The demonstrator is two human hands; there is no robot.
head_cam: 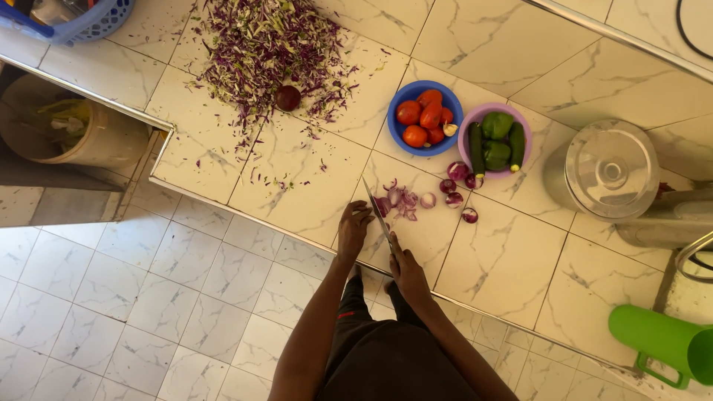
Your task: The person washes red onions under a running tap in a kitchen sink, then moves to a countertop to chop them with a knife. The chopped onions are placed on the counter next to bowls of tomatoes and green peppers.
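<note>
The right hand [407, 271] is closed round a knife [377, 212] (handle hidden in the fist). The left hand [353, 226] rests fingers-down, holding nothing, by the counter [297, 186] front edge, beside glossy red onion pieces [401, 200].

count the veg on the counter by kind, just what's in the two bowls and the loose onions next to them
Tomatoes in the blue bowl: 4
Green peppers in the purple bowl: 2
Cucumbers in the purple bowl: 2
Loose red onions, whole or halved: 5
Total: 13
</note>
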